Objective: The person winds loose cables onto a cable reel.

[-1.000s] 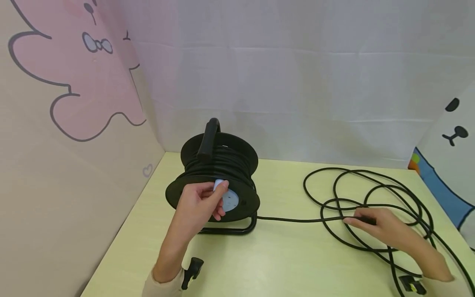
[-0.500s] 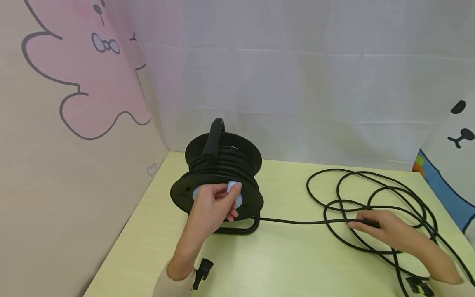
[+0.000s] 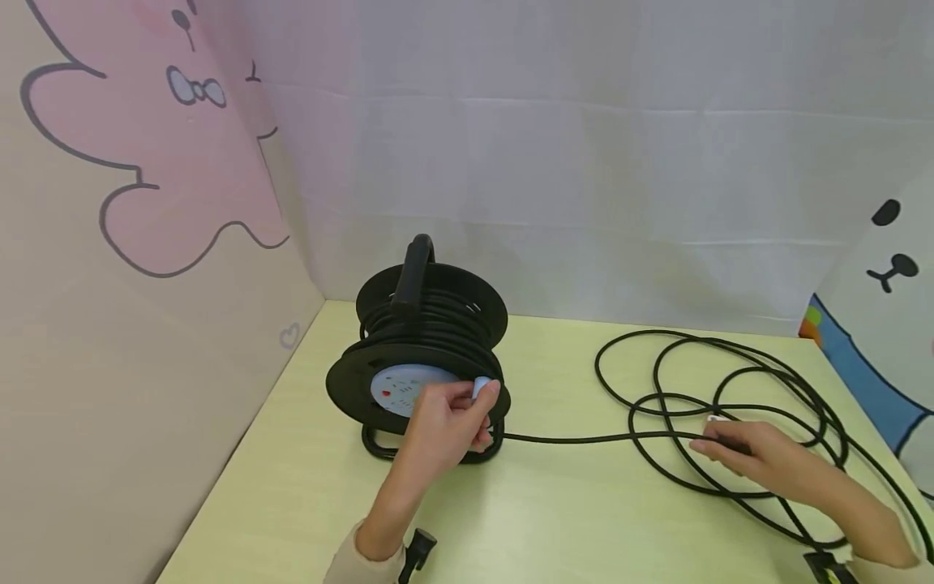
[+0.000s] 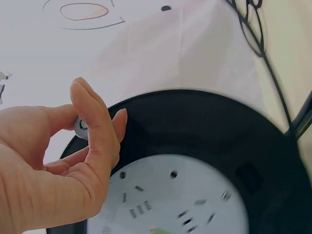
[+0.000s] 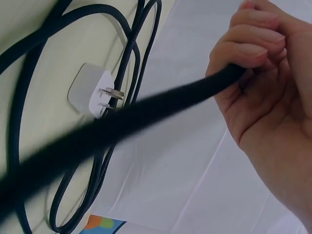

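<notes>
A black cable reel (image 3: 343,389) stands upright on its tube frame in the head view, with black cable wound between its two flanges. My left hand (image 3: 448,426) pinches a pale knob (image 3: 481,384) at the right of the front flange. Beside that hand, the round light-blue socket panel (image 3: 394,388) is partly covered. From the reel's lower right, the cable (image 3: 576,440) runs to my right hand (image 3: 766,458), whose fingers curl round it. The right wrist view shows the same cable (image 5: 170,105) entering the fist.
Loose loops of cable (image 3: 662,330) lie on the pale yellow table (image 3: 554,519) at the right. A white plug (image 5: 90,90) with metal prongs lies among them. A white cloth (image 3: 584,186) hangs behind, and printed panels stand at both sides.
My left hand has carried the knob right and down round the flange, and the reel has turned with it. The right hand stays nearly in place, still gripping the cable.
</notes>
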Demonstrator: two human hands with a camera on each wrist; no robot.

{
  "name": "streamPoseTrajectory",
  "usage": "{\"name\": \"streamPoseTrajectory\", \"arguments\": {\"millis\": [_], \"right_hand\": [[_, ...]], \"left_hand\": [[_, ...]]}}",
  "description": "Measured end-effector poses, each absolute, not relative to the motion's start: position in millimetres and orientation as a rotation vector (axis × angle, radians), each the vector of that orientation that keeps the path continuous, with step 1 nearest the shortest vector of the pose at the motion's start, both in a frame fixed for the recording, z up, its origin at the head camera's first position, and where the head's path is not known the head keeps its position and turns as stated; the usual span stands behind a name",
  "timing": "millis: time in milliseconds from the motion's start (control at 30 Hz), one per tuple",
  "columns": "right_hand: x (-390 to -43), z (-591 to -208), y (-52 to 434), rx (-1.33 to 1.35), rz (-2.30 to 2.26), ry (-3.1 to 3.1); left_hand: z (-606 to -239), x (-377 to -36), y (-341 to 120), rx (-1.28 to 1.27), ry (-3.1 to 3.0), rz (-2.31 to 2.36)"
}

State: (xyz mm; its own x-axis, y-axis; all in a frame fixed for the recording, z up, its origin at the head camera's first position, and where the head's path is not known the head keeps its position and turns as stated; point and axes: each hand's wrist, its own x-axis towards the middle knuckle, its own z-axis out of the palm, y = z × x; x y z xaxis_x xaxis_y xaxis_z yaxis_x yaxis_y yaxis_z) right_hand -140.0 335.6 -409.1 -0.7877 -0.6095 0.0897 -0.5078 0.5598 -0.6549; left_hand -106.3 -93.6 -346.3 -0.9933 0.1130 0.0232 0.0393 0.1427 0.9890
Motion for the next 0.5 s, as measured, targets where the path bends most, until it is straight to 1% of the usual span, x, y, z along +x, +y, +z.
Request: {"name": "streamPoseTrajectory", "arguments": {"millis": [300, 400, 500], "right_hand": [[-141, -412, 342, -1.021, -0.965, 2.719], [-140, -412, 348, -0.985, -0.909, 2.832], [-138, -410, 355, -0.873, -0.822, 2.932]], "left_hand": [[-372, -107, -82, 0.152, 2.312, 1.981], [-380, -107, -81, 0.157, 2.339, 1.955], [-392, -106, -82, 0.140, 2.378, 1.908]]}}
